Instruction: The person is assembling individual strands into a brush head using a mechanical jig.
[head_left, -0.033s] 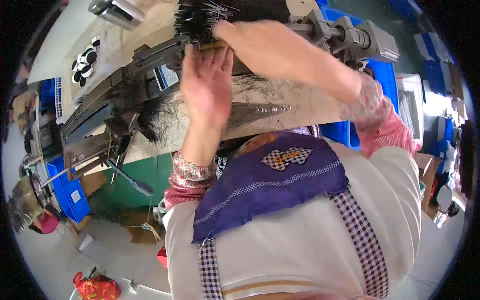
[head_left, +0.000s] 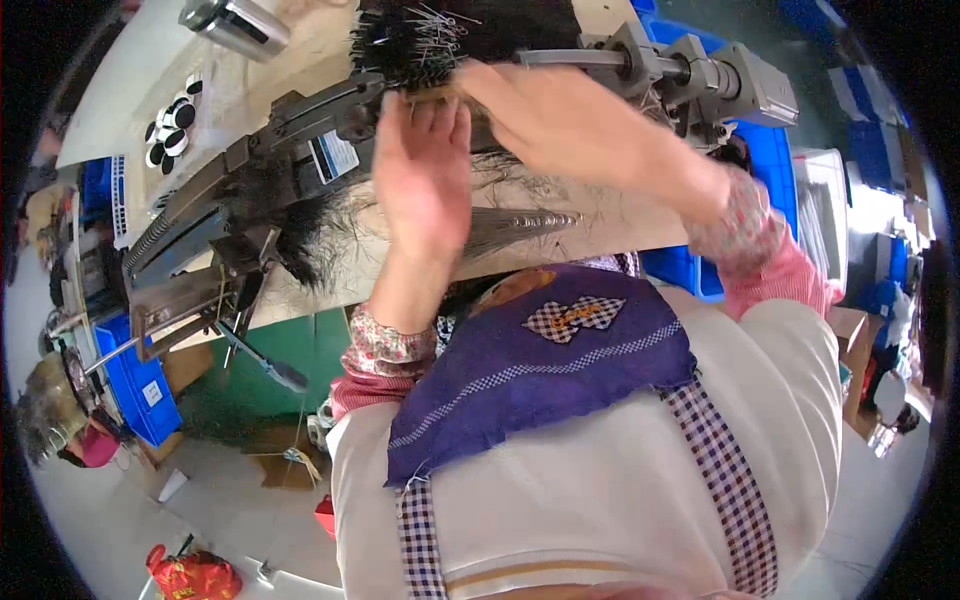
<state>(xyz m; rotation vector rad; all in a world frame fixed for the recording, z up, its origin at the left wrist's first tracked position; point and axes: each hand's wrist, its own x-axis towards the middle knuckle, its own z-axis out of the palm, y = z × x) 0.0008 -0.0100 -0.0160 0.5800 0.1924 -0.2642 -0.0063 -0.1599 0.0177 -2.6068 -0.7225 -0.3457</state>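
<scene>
Left hand (head_left: 425,185) and right hand (head_left: 570,115) both shifted slightly right since the earlier frame; more of the pins (head_left: 437,35) now shows. Left: palm up, fingers bent toward the yellowish strip (head_left: 432,94); can't tell if gripping it. Right: blurred, palm down, fingertips near the strip's right end; grip can't be told. Strip lies just below the black bristles (head_left: 385,48), beside the machine (head_left: 300,125). Wire bundle (head_left: 520,220) on table (head_left: 610,215), nearer the body. Cup (head_left: 235,25) upper left, caps (head_left: 172,130) below it.
</scene>
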